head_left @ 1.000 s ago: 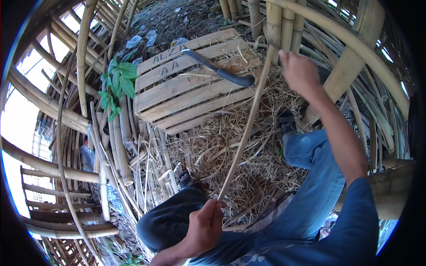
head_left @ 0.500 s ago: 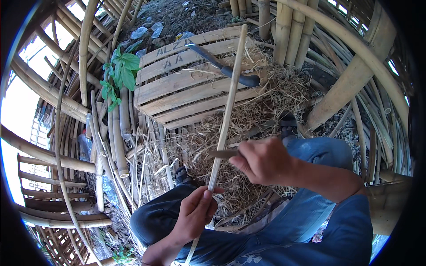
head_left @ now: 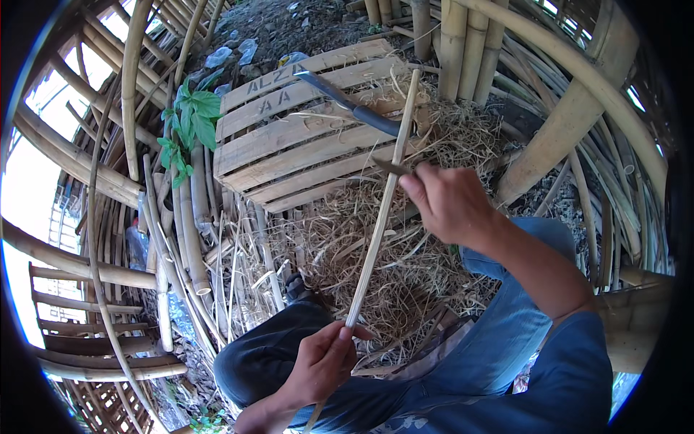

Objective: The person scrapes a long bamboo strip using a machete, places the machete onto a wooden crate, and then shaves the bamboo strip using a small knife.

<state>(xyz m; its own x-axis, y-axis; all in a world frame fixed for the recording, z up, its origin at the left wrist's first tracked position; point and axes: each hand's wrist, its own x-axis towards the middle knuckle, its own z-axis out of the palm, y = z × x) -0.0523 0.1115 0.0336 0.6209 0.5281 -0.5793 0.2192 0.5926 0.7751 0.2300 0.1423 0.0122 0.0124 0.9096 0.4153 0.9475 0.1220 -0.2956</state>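
Your left hand (head_left: 324, 364) clasps the pale strip (head_left: 376, 242) toward its lower end | right hand (head_left: 450, 206) grasps a knife (head_left: 385, 165), blade across the strip's upper half, edge contact hard to tell | strip slants up over the slatted crate (head_left: 249, 150) | risk: a slipping blade could nick your left hand; slack grip, twist the strip

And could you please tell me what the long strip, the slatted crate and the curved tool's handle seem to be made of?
Long strip: probably split bamboo, raw and pale, with fine lengthwise lines. Slatted crate: likely rough, unvarnished wood, judging by its dull tan boards with dark marks. Handle: smooth and dark, perhaps plastic or rubber; its look leaves that open.
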